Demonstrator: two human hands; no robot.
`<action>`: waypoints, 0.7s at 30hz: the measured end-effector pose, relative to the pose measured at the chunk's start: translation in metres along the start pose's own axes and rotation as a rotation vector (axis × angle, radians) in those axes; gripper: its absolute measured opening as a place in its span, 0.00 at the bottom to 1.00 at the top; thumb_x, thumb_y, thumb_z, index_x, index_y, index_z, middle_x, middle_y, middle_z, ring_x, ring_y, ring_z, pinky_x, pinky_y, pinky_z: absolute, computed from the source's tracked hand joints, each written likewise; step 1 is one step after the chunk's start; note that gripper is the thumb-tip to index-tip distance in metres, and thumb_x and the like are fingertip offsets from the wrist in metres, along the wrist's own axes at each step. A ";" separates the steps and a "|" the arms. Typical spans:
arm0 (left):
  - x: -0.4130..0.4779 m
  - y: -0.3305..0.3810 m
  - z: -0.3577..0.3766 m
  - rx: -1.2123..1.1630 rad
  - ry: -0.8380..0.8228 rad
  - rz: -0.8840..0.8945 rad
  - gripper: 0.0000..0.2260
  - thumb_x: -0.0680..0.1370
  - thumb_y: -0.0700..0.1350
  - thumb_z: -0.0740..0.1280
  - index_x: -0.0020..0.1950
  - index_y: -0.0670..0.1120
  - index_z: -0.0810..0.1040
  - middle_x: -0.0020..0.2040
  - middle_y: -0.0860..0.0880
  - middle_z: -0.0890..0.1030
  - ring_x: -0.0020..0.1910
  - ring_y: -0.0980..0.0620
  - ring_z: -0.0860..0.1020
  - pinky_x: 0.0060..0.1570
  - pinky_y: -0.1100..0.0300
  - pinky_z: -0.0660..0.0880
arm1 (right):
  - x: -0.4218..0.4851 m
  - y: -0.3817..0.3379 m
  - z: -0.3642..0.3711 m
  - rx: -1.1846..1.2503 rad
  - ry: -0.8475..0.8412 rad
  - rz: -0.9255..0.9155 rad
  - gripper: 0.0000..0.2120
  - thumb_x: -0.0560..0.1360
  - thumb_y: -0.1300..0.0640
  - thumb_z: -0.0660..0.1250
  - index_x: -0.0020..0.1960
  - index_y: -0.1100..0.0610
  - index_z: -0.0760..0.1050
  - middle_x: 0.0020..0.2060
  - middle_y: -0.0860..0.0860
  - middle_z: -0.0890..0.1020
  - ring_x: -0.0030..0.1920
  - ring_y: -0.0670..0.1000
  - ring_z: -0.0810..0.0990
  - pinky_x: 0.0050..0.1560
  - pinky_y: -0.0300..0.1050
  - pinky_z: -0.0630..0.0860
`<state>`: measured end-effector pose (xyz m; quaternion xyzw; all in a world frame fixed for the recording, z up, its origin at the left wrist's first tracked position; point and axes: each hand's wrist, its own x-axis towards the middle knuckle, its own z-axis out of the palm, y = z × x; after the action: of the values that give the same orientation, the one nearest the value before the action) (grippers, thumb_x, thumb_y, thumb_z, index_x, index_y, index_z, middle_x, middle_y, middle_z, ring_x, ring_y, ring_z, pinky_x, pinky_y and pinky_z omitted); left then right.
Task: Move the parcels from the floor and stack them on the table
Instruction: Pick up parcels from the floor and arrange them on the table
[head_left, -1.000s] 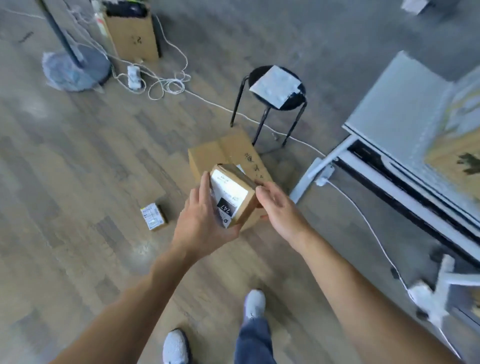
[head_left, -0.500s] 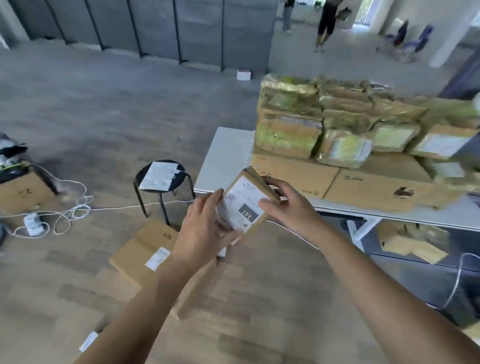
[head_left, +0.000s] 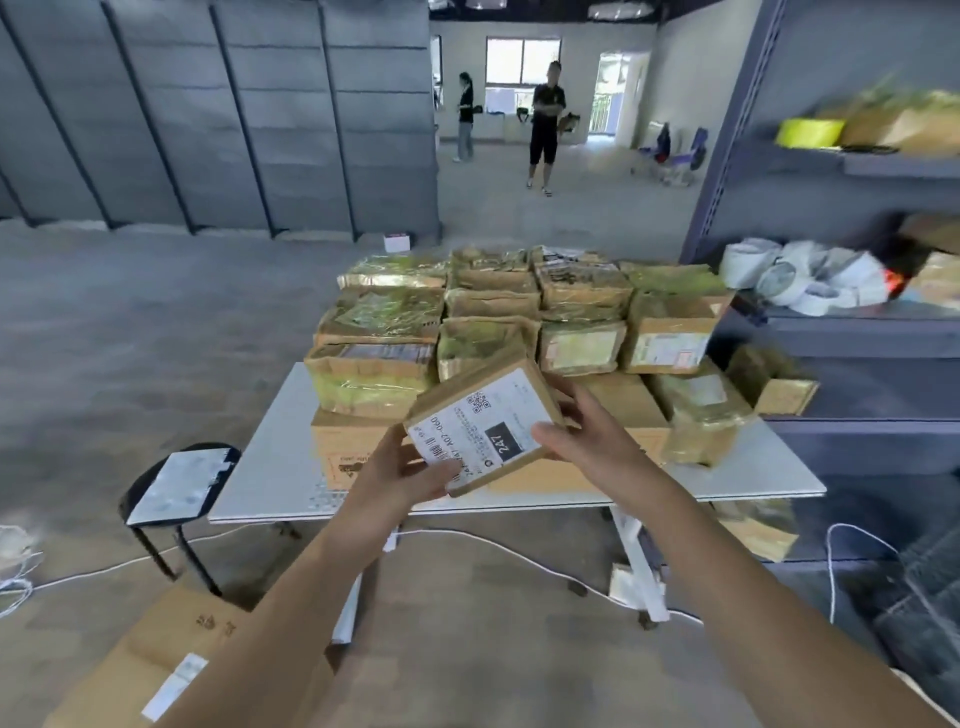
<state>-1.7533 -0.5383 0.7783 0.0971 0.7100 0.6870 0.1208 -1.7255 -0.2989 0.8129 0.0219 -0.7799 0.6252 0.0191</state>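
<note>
In front of the table (head_left: 270, 467), I'm holding a small parcel (head_left: 480, 423) up in the air with both hands, tilted, label facing me. My left hand (head_left: 392, 486) grips the lower left corner, fingers (head_left: 439, 475) curled round it. My right hand (head_left: 589, 444) pinches the right edge, thumb on the label. The parcel sits above the table's near edge, in front of the stack (head_left: 519, 322) piled there. Stool (head_left: 176, 488) off to the left, flat box (head_left: 150, 660) on the floor near it.
</note>
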 end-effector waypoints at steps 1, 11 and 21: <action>0.008 0.004 0.010 0.006 0.006 0.009 0.30 0.64 0.49 0.77 0.64 0.51 0.72 0.55 0.47 0.83 0.53 0.48 0.82 0.53 0.49 0.79 | 0.003 0.003 -0.010 -0.007 0.004 0.011 0.26 0.77 0.58 0.68 0.69 0.42 0.63 0.61 0.43 0.77 0.56 0.41 0.79 0.58 0.48 0.79; 0.125 0.027 0.076 0.068 -0.019 0.098 0.27 0.67 0.42 0.78 0.59 0.55 0.67 0.55 0.54 0.79 0.51 0.57 0.79 0.38 0.64 0.78 | 0.060 0.027 -0.106 -0.108 0.008 0.165 0.26 0.77 0.57 0.69 0.67 0.39 0.61 0.61 0.38 0.77 0.57 0.35 0.77 0.55 0.38 0.76; 0.240 0.040 0.125 0.421 -0.265 0.120 0.45 0.68 0.53 0.77 0.77 0.56 0.52 0.65 0.61 0.74 0.63 0.60 0.73 0.61 0.59 0.71 | 0.136 0.037 -0.196 -0.212 0.080 0.295 0.32 0.69 0.50 0.76 0.68 0.42 0.65 0.57 0.43 0.82 0.57 0.45 0.80 0.59 0.47 0.76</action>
<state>-1.9451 -0.3450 0.8058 0.2513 0.8082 0.5113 0.1491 -1.8628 -0.1004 0.8271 -0.1198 -0.8347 0.5360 -0.0398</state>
